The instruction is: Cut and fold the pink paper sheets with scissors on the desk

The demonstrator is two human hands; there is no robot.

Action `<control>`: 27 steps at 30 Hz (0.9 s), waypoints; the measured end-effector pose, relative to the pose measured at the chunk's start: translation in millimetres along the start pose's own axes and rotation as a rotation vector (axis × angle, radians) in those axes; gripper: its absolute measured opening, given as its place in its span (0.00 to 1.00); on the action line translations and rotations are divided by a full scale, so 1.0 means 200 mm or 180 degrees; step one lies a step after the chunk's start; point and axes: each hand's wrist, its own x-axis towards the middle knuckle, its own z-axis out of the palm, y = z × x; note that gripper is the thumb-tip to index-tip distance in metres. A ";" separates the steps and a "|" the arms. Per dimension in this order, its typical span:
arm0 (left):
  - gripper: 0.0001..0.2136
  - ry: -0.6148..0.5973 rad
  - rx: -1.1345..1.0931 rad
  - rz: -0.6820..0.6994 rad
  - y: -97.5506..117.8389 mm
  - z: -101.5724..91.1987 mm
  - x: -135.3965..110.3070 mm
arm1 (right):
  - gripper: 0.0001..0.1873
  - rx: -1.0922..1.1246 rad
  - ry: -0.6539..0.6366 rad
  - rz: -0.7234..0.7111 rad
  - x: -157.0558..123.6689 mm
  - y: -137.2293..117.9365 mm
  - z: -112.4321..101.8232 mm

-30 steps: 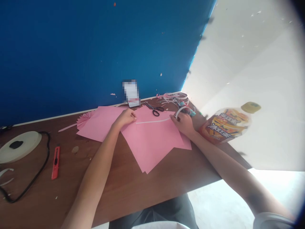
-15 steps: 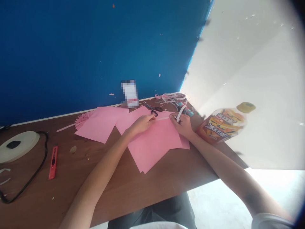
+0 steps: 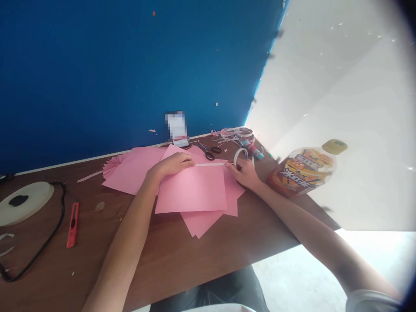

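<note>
A pink paper sheet [image 3: 195,190] lies over other pink sheets [image 3: 199,223] on the table, with a narrow white tape strip [image 3: 211,164] stretched along its far edge. My left hand [image 3: 173,165] rests on the sheet, its fingertips closed at the strip's left end. At the right end, my right hand [image 3: 245,173] pinches the strip and has a roll of white tape [image 3: 241,157] hooked at its fingers. Black scissors [image 3: 209,151] lie just beyond the paper, between both hands. A pleated pink paper piece [image 3: 112,167] sits to the left, partly under a sheet.
On the brown table [image 3: 156,255] lie a red utility knife [image 3: 73,225], a black cable [image 3: 45,240] and a white disc [image 3: 30,199]. A phone [image 3: 177,128] leans against the blue wall. Tangled strips [image 3: 238,132] and a drink bottle [image 3: 300,171] stand at the right.
The top pink sheet has turned and shifted left, its near edge now level. My left hand has moved left, and a longer tape strip shows between my hands. The scissors are less covered.
</note>
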 end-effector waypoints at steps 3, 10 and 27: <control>0.16 -0.0110 0.0014 -0.0218 -0.05 -0.02 -0.01 | 0.26 -0.0044 -0.0031 -0.0012 0.01 0.01 0.00; 0.23 -0.0509 -0.0269 -0.1013 -0.26 -0.03 0.00 | 0.27 -0.0258 -0.0064 0.0160 0.02 0.02 0.01; 0.25 -0.1350 -0.0923 -0.0641 -0.29 -0.08 -0.07 | 0.30 0.0891 0.0315 0.0792 0.05 0.06 0.00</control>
